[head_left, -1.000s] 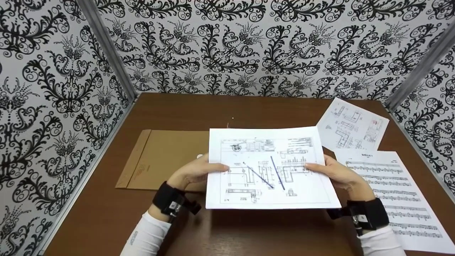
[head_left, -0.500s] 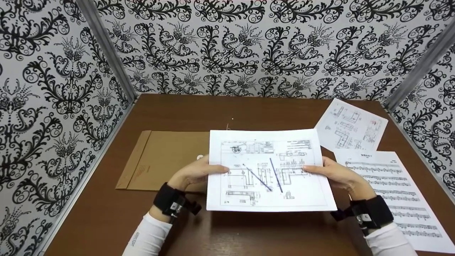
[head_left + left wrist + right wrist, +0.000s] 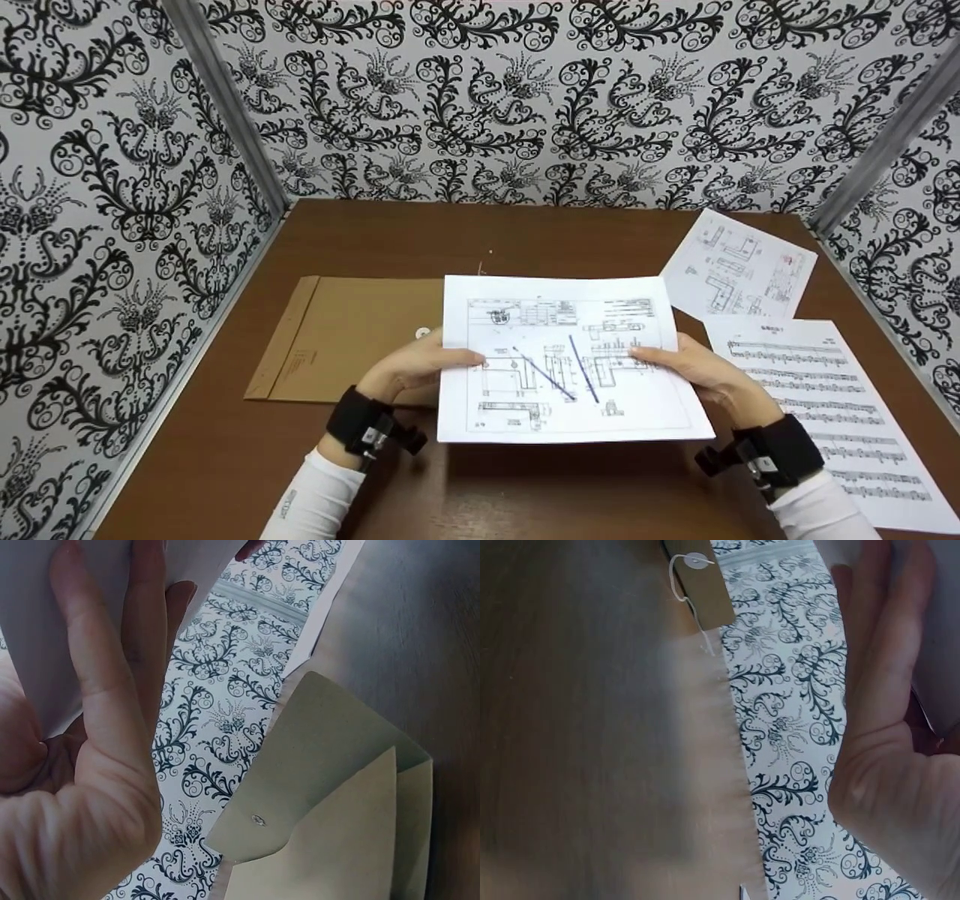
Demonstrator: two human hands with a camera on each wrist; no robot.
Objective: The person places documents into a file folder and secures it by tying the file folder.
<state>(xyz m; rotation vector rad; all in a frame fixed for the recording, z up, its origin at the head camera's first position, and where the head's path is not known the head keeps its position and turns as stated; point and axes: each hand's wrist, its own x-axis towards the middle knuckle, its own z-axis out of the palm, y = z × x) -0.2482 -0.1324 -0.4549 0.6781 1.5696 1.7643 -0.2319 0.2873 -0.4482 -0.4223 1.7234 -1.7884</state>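
Both hands hold a white sheet of paper (image 3: 510, 300), perhaps a small stack, printed with technical drawings and two blue pen strokes. In the head view it is raised above the table, tilted toward me. My left hand (image 3: 411, 364) grips its left edge, thumb on the front. On the right edge my right hand (image 3: 716, 373) grips it the same way. The left wrist view shows the left fingers (image 3: 109, 682) spread against the back of the paper. Behind the sheet, the right fingers (image 3: 889, 660) appear in the right wrist view.
A brown paper envelope (image 3: 367, 307) lies left of the sheet, partly covered; its flap (image 3: 300, 757) stands open. A string hangs from its button (image 3: 696, 560). At right lie another drawing sheet (image 3: 739, 266) and sheet music (image 3: 817, 405). Patterned walls (image 3: 480, 97) enclose the brown table (image 3: 375, 232).
The held paper has dropped slightly and its right edge has shifted a little left. My right hand has moved slightly left with it. Both hands keep their grip.
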